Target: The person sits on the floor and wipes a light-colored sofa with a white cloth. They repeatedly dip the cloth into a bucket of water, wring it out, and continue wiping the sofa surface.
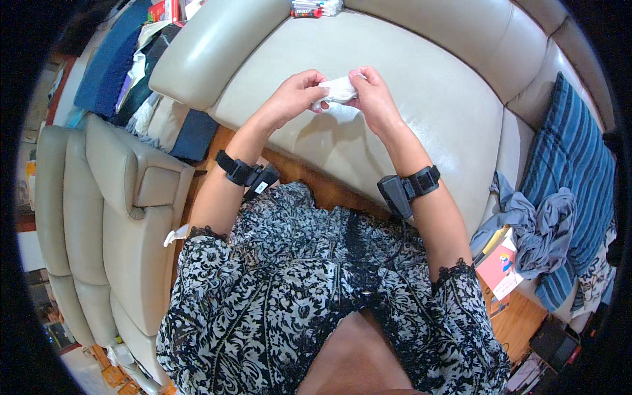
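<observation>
A small white crumpled bundle, perhaps thin cloth or tissue, is held up between both hands above the beige leather sofa seat. My left hand grips its left end with thumb and fingers. At its right end, my right hand pinches it between thumb and fingers. The fingers hide part of the bundle, and what it may contain cannot be told. Each forearm wears a black strap with a black device, the left one and the right one. Shadows of the hands fall on the seat.
Pens in a clear pack lie at the sofa's back. To the right are a striped blue cushion, a crumpled grey cloth and books. Another beige sofa stands left, near piled fabrics and papers.
</observation>
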A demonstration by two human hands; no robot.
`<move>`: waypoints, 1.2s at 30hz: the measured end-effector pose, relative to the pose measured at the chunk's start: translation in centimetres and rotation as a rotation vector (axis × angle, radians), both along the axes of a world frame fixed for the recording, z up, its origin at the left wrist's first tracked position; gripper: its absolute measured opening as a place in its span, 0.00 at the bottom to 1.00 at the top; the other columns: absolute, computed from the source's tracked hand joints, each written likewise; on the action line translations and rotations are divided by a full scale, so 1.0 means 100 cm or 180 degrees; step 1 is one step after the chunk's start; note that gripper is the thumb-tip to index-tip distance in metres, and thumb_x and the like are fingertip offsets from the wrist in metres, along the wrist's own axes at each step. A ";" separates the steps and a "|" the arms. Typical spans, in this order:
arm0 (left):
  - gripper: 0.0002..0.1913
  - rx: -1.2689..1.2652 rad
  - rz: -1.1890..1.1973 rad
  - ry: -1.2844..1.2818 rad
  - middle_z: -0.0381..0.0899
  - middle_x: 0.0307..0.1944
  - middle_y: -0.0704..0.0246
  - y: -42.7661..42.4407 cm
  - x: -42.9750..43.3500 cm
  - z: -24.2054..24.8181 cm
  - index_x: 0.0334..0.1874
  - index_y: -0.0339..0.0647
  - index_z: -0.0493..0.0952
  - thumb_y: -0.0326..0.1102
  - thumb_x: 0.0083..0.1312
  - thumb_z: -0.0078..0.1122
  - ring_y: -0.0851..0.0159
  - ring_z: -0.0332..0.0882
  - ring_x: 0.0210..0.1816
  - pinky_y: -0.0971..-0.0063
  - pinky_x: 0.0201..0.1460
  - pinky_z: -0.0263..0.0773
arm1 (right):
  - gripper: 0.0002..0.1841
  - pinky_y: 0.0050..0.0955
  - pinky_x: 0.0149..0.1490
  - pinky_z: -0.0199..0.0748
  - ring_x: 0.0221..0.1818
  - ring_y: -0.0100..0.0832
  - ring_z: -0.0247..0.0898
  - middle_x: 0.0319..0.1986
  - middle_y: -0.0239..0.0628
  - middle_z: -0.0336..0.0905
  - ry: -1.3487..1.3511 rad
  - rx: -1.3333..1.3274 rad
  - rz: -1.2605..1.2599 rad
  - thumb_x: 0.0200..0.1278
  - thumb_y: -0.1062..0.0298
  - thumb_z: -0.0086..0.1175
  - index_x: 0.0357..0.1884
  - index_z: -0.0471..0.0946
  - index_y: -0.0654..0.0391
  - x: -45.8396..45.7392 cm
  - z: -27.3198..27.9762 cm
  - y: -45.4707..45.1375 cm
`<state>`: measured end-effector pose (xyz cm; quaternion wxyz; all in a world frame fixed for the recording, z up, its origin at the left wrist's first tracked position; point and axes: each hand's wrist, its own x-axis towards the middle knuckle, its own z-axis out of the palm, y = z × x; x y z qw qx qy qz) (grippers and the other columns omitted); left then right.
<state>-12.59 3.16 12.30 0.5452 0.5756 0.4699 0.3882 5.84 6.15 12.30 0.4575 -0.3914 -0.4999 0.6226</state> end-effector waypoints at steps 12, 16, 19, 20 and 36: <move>0.06 0.0000 0.0285 -0.0924 0.76 0.37 0.79 -0.026 0.018 -0.038 0.41 0.43 0.76 0.36 0.73 0.54 0.78 0.72 0.38 0.80 0.45 0.69 | 0.10 0.21 0.37 0.63 0.32 0.17 0.60 0.29 0.25 0.68 -0.0940 0.1094 0.0137 0.75 0.60 0.48 0.42 0.69 0.56 0.024 -0.043 -0.008; 0.06 -0.0189 0.0320 -0.1567 0.75 0.37 0.78 -0.028 0.028 -0.058 0.42 0.41 0.75 0.35 0.74 0.52 0.79 0.72 0.40 0.79 0.46 0.70 | 0.11 0.25 0.36 0.67 0.30 0.20 0.64 0.27 0.29 0.71 -0.0831 0.0818 0.0277 0.73 0.59 0.51 0.43 0.71 0.58 0.033 -0.062 -0.017; 0.07 -0.0282 0.0509 -0.1514 0.76 0.36 0.77 -0.026 0.036 -0.068 0.44 0.41 0.73 0.36 0.76 0.50 0.78 0.74 0.38 0.80 0.44 0.72 | 0.15 0.26 0.40 0.70 0.34 0.22 0.69 0.31 0.32 0.75 -0.0447 0.0360 0.0484 0.69 0.59 0.57 0.47 0.71 0.60 0.040 -0.069 -0.022; 0.07 -0.0063 0.0409 -0.1524 0.76 0.36 0.76 -0.024 0.038 -0.070 0.44 0.41 0.73 0.36 0.76 0.50 0.78 0.74 0.38 0.81 0.43 0.72 | 0.18 0.26 0.42 0.71 0.36 0.23 0.70 0.33 0.33 0.76 -0.0310 0.0111 0.0615 0.67 0.59 0.60 0.49 0.71 0.61 0.044 -0.071 -0.023; 0.08 -0.1098 0.1201 -0.2326 0.76 0.38 0.71 -0.085 0.081 -0.147 0.43 0.42 0.70 0.37 0.78 0.44 0.73 0.75 0.39 0.76 0.42 0.74 | 0.05 0.24 0.46 0.73 0.40 0.21 0.73 0.35 0.26 0.78 -0.0858 -0.0769 0.0696 0.68 0.71 0.52 0.43 0.77 0.56 0.121 -0.117 -0.047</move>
